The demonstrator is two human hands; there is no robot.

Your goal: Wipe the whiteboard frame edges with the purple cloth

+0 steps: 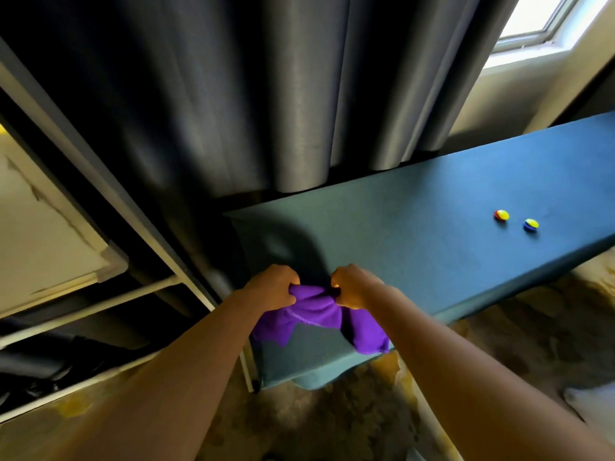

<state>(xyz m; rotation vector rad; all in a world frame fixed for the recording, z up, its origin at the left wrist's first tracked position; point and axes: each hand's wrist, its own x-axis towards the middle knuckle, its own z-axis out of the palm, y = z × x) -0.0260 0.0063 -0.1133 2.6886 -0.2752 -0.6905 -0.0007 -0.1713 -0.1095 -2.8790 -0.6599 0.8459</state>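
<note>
Holding purple cloth (311, 312) bunched between left hand (273, 287) and right hand (354, 286), both pinching tight, over near corner of blue worktop (416, 234). We think we gather it into pad for wiping. Whiteboard frame (109, 264) waits at left, untouched.

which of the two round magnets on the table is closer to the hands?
The red-and-yellow magnet; the blue-and-yellow magnet lies farther right, away from both hands.
</note>
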